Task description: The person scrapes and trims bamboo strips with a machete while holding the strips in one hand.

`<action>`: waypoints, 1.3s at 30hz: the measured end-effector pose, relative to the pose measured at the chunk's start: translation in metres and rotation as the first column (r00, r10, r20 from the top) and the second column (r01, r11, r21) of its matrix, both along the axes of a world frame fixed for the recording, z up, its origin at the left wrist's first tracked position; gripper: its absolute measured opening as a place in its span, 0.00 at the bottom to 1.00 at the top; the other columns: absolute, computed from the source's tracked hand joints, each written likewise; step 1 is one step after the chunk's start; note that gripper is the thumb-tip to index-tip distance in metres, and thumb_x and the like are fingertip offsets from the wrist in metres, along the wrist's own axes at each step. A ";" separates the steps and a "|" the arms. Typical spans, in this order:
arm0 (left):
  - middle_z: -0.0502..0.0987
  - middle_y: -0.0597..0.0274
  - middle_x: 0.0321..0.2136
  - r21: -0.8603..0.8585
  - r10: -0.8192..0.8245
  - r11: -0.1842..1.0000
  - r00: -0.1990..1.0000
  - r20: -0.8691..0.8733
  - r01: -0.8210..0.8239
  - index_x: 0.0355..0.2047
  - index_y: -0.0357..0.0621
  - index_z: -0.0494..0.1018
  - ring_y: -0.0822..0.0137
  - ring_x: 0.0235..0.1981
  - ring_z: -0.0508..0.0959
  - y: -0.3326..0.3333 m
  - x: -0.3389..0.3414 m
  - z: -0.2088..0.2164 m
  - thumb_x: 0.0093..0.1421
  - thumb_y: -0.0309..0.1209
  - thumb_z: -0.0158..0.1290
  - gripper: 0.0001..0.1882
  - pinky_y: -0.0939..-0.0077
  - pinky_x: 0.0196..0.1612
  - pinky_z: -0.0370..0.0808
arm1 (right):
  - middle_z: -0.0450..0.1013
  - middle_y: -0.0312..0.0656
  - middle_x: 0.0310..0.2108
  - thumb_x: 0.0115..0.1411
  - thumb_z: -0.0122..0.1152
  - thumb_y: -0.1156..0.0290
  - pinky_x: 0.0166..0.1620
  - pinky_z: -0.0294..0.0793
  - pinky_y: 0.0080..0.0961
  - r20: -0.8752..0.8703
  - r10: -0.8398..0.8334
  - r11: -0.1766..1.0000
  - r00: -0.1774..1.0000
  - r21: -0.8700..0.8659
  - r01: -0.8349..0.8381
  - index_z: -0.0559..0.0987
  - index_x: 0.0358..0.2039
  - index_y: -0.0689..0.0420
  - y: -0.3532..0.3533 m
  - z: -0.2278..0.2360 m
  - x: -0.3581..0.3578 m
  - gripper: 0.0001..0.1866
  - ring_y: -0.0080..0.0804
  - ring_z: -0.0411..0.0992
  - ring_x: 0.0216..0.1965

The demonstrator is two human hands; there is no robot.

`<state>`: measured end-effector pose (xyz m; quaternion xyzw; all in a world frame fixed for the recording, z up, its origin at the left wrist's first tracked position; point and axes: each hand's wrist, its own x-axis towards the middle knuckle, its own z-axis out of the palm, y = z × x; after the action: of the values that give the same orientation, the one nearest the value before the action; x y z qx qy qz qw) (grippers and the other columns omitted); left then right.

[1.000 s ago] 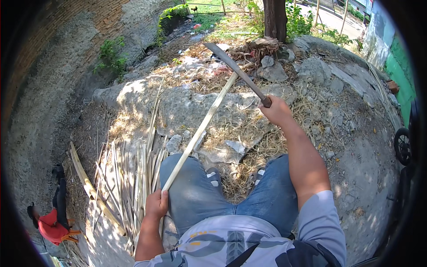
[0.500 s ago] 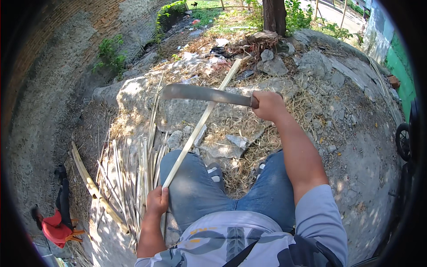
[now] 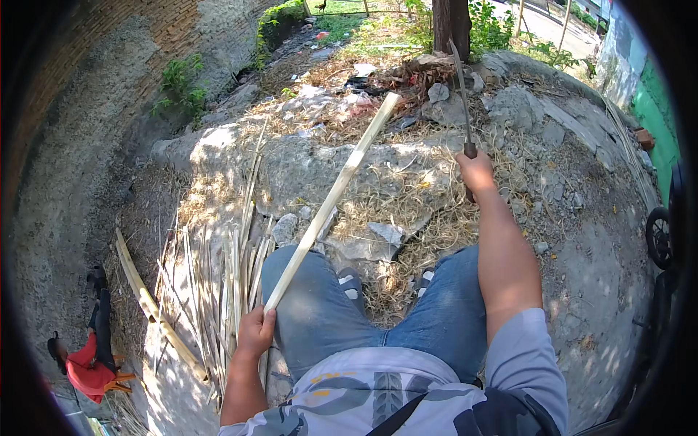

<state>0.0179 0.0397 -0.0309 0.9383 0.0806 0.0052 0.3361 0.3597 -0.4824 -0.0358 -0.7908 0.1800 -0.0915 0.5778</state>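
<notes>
My left hand is closed round the lower end of a long pale bamboo strip, beside my left knee. The strip slants up and away to the right across my thigh, its far end above the ground. In my right hand is the dark handle of a machete. Its blade points up and away, edge-on to me, clear of the strip. Curled shavings lie about between and beyond my feet.
A pile of split bamboo strips lies to my left, next to a thicker bamboo length. Broken concrete and rocks lie ahead, before a tree trunk. A person in red sits at the far left; a wheel stands right.
My right hand has moved right and slightly down, and the machete has swung from lying across the strip to pointing away from me. The left hand and the strip have barely moved.
</notes>
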 end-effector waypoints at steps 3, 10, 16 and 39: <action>0.72 0.53 0.15 -0.043 0.086 0.995 0.992 -0.094 -0.090 0.31 0.35 0.75 0.63 0.18 0.73 -0.001 -0.013 0.013 0.69 0.45 0.56 0.22 0.61 0.24 0.68 | 0.79 0.47 0.30 0.54 0.69 0.58 0.42 0.75 0.36 0.042 0.080 0.949 0.996 -0.308 -0.063 0.80 0.39 0.59 0.019 0.019 -0.006 0.19 0.40 0.78 0.35; 0.75 0.61 0.18 -0.028 0.191 0.979 0.957 -0.216 -0.202 0.31 0.36 0.76 0.71 0.20 0.71 -0.010 -0.024 0.029 0.70 0.41 0.56 0.18 0.68 0.25 0.69 | 0.80 0.48 0.33 0.55 0.70 0.58 0.40 0.76 0.44 0.058 0.465 0.726 0.883 -0.596 -0.343 0.81 0.41 0.56 0.048 0.075 -0.042 0.18 0.49 0.79 0.36; 0.74 0.61 0.17 -0.078 0.166 0.980 0.967 -0.192 -0.183 0.29 0.36 0.75 0.70 0.20 0.70 -0.039 -0.019 0.045 0.71 0.42 0.54 0.20 0.67 0.26 0.69 | 0.79 0.45 0.29 0.54 0.68 0.61 0.40 0.77 0.45 -0.067 0.753 0.346 0.655 -0.806 -0.480 0.79 0.36 0.51 0.100 0.078 -0.070 0.12 0.49 0.79 0.36; 0.75 0.39 0.19 0.328 0.162 0.930 0.986 0.046 -0.168 0.25 0.36 0.71 0.34 0.23 0.76 -0.060 -0.019 0.032 0.71 0.42 0.52 0.22 0.46 0.26 0.71 | 0.80 0.48 0.31 0.53 0.68 0.61 0.40 0.78 0.47 -0.241 0.767 0.237 0.595 -0.755 -0.612 0.80 0.37 0.52 0.128 0.056 -0.074 0.14 0.50 0.79 0.36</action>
<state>-0.0015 -0.0199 0.0009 0.9713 0.1538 0.0556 0.1728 0.2855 -0.3549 0.0202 -0.9389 -0.2995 0.0346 0.1661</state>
